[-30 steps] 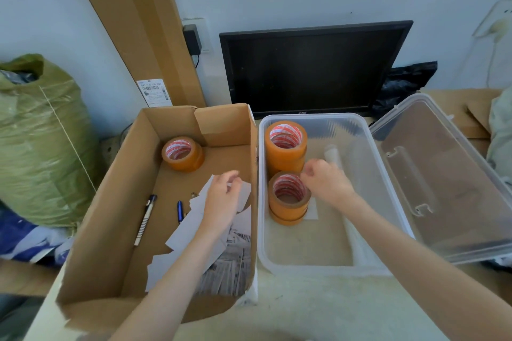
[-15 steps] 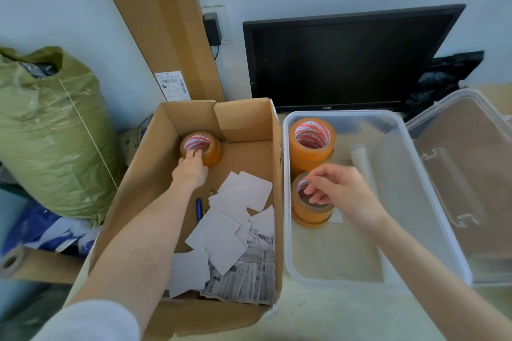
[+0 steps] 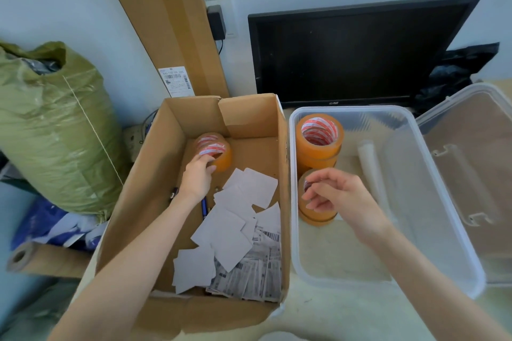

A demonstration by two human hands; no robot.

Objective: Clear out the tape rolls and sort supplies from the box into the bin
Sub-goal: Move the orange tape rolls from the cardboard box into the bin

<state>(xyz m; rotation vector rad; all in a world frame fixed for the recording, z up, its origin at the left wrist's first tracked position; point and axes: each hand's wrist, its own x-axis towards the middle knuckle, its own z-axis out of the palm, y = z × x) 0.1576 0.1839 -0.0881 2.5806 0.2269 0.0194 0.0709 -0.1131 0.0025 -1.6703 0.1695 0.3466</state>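
Your left hand [image 3: 198, 177] grips the last tape roll [image 3: 214, 150] at the box [image 3: 155, 163] far end, tipped on edge; right hand [image 3: 336, 196], fingers loose & empty, hovers right of box, over the bin [image 3: 293, 252]; thin pinch w/ fingertips could let roll slip onto the papers [image 3: 235, 227].

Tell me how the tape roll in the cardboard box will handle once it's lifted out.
The tape roll looks stiff, so the left hand gripping its rim should hold firm. It is round and already tipped on edge, so it may roll if released. Its glossy side could be slippery.
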